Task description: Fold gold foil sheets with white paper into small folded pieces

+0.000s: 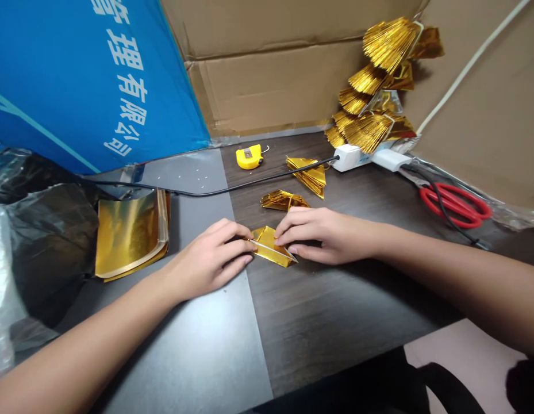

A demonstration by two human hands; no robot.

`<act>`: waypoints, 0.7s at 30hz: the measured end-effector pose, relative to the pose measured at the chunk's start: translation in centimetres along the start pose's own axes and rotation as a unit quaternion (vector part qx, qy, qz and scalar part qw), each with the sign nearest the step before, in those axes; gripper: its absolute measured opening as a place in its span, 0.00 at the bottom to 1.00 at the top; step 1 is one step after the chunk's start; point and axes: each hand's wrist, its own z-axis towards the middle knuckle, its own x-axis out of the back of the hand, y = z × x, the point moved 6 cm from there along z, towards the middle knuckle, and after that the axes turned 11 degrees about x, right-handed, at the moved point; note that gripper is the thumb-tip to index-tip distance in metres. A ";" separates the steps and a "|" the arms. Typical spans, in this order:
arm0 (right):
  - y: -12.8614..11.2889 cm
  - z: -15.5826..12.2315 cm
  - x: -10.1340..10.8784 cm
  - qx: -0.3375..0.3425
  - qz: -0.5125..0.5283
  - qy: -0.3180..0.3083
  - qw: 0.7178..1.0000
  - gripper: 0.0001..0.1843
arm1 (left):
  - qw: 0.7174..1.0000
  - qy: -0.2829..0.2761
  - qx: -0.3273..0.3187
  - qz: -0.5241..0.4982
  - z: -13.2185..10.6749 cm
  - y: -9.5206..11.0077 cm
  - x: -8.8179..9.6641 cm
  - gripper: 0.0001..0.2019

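A small folded piece of gold foil paper (272, 246) lies on the dark wooden table (335, 310), pinned between both hands. My left hand (210, 257) pinches its left end with closed fingers. My right hand (325, 233) presses its right side, fingers together on the fold. A stack of flat gold sheets (129, 233) lies to the left of my left hand. Two finished folded gold pieces (284, 200) (308, 174) rest just beyond my hands.
A grey mat (198, 339) covers the table's left half. A black cable (232, 187) crosses it. Behind are a yellow tape measure (248, 156), a white power strip (357, 156), red scissors (454, 204), strung gold fans (379, 80), cardboard walls, a blue box (89, 75), black plastic bags (38, 241).
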 end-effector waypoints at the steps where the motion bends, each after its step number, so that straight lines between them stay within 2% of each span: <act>1: 0.0 0.0 0.0 0.000 0.002 -0.005 1.000 0.12 | 1.000 0.001 0.000 -0.001 0.0 0.0 0.0 0.09; 10: 0.1 -0.1 0.5 -0.029 0.040 -0.019 0.999 0.06 | 0.999 0.031 0.006 -0.017 0.0 -0.2 0.2 0.13; 21: 0.3 -0.6 0.7 -0.029 0.049 -0.047 0.997 0.06 | 0.999 0.045 0.007 -0.013 -0.3 -0.6 -0.1 0.11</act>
